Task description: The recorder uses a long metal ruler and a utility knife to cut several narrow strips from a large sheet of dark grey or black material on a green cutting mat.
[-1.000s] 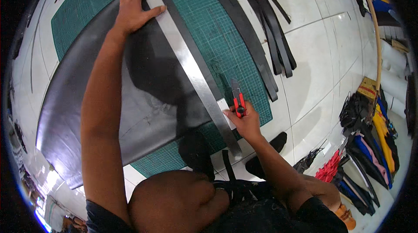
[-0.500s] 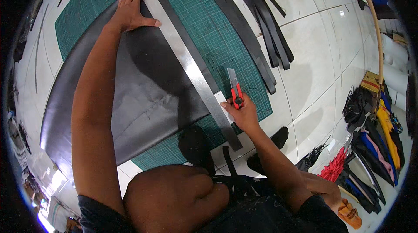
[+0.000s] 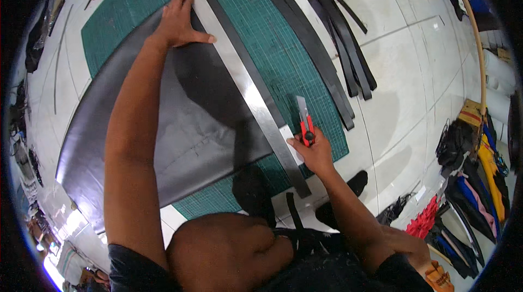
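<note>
A long steel ruler (image 3: 250,93) lies slantwise over a sheet of black leather (image 3: 212,134), a narrow dark strip of which shows past its right edge. My left hand (image 3: 178,25) presses down near the ruler's far end, fingers spread, thumb reaching onto the metal. In my right hand (image 3: 317,153) is a red utility knife (image 3: 306,128) with its blade out, pointing away from me above the mat. The right thumb touches a small white rectangular piece (image 3: 292,143) beside the ruler's near end. Beneath all this is a green cutting mat (image 3: 272,35).
Cut black strips (image 3: 310,52) lie along the mat's right side, and more strips (image 3: 348,41) sit on the white tiled floor (image 3: 397,79). My dark-covered foot (image 3: 253,191) is close to the mat's near edge. Bundles of coloured material (image 3: 468,199) are at the right.
The whole view has shifted slightly, so everything appears a little lower and further right. Both hands keep their places against the ruler and the white piece.
</note>
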